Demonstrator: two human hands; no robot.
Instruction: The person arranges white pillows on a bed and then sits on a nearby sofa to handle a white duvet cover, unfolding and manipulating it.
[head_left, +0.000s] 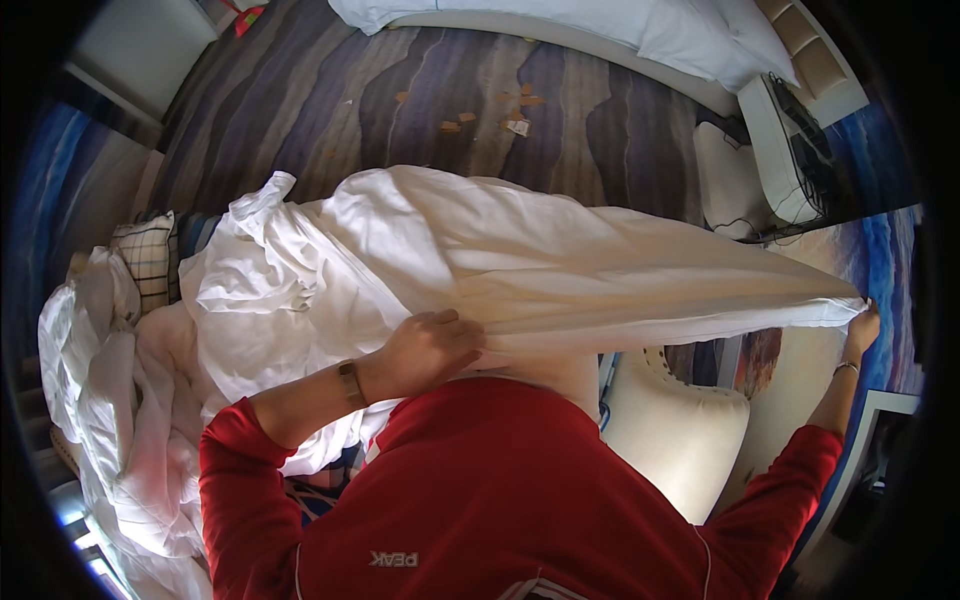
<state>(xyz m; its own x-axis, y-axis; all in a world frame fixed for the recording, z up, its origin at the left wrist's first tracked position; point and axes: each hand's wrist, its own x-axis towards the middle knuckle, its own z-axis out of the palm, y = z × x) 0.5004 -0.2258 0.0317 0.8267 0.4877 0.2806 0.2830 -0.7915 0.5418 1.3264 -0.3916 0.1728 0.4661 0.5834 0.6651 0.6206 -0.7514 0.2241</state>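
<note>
A large white sheet or duvet cover (540, 247) is stretched across in front of my body, its near edge running off to the right. At my waist, my left hand (435, 349) has its fingers curled on the fabric near that edge. My right hand (865, 328) is raised at the end of my outstretched arm and grips a corner of the white fabric. On the left the cloth falls in bunched folds, with more crumpled white bedding (112, 427) beside it. What lies under the spread cloth is mostly hidden.
A cream padded chair (675, 420) stands close on my right. Beyond the cloth, scraps (517, 124) lie on the striped carpet (300, 112). A white-covered bed (570, 22) is at the back, near a bedside cabinet (772, 150) with cables. A checked cushion (148, 259) rests at left.
</note>
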